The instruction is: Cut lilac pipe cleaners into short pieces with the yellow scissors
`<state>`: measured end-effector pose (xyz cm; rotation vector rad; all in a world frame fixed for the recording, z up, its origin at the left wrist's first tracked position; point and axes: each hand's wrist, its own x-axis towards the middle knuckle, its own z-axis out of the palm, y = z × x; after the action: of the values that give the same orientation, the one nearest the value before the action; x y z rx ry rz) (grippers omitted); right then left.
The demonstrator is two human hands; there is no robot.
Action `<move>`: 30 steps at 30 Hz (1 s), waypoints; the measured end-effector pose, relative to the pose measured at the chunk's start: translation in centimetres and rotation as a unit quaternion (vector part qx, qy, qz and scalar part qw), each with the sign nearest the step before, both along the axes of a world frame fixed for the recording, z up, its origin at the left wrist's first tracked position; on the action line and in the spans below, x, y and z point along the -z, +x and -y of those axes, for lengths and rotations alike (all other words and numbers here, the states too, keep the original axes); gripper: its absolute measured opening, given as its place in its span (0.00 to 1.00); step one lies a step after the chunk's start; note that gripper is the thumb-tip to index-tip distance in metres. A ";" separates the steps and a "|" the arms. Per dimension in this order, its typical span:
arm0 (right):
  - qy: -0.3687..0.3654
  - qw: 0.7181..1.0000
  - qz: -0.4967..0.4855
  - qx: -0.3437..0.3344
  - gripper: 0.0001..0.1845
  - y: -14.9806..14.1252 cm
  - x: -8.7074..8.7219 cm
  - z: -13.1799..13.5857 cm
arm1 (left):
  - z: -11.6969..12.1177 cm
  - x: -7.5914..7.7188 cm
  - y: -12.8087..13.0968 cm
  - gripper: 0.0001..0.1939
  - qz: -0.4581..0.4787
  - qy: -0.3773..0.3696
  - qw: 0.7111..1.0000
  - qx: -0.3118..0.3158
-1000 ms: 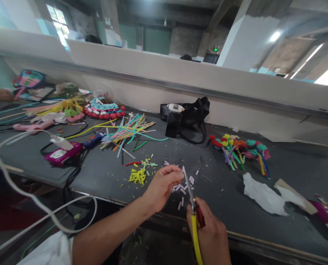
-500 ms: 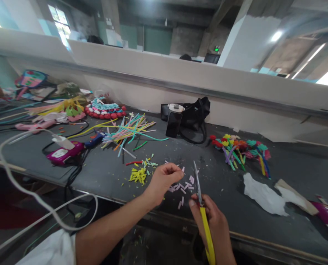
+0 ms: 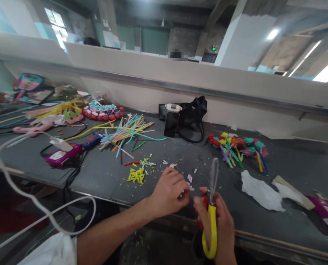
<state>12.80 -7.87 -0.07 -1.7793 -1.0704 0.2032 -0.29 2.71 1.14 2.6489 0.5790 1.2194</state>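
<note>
Here, in the head view, the left hand (image 3: 168, 191) curls down over the small lilac pieces (image 3: 189, 178) on the bench (image 3: 103, 173), fingers pinched together; whether they hold a piece I cannot tell. The right hand (image 3: 222, 224) is closed round the yellow-handled scissors (image 3: 211, 206), blades together and pointing up. Picking is best done one piece at a time, blades kept well clear.

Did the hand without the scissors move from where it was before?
Yes. The left hand came down toward the near table edge, onto the cut lilac bits; earlier it was raised farther in, level with the yellow bits.
</note>
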 end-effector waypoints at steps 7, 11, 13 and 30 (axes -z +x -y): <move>-0.031 0.999 -0.027 0.018 0.24 0.7 0.7 -0.2 | 1.4 1.3 0.5 0.06 -0.081 0.095 0.991 0.044; -0.032 0.999 -0.029 0.016 0.23 0.7 0.1 -0.2 | 1.6 0.9 0.6 0.04 -0.052 -0.068 0.994 0.061; -0.040 0.998 -0.039 0.026 0.23 0.6 -0.7 -0.1 | 1.4 0.5 0.6 0.04 -0.030 -0.272 0.958 0.087; -0.023 1.000 -0.009 -0.009 0.21 0.3 -0.6 0.2 | 0.4 0.5 0.4 0.02 0.065 -0.749 0.634 0.182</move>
<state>13.14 -8.05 0.54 -1.8065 -1.0766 0.2548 0.10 2.36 0.66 1.0892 0.5615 0.3338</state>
